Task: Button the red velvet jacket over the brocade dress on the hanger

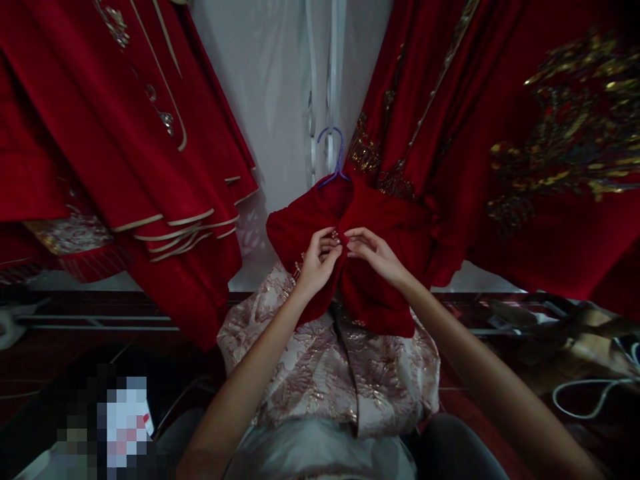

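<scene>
A small red velvet jacket (390,227) hangs on a purple hanger (336,155) in front of me, over a pale pink and gold brocade garment (320,373). My left hand (317,261) and my right hand (373,252) meet at the jacket's front closure, fingers pinched together on a small beaded fastening (336,237) between the two front edges. Both arms reach up from the bottom of the view.
Red embroidered robes hang at left (140,167) and right (525,147) with gold trim. A white wall (280,80) with white straps (320,67) is behind. A dark floor with a white cable (585,393) lies right; a blurred patch (120,420) sits lower left.
</scene>
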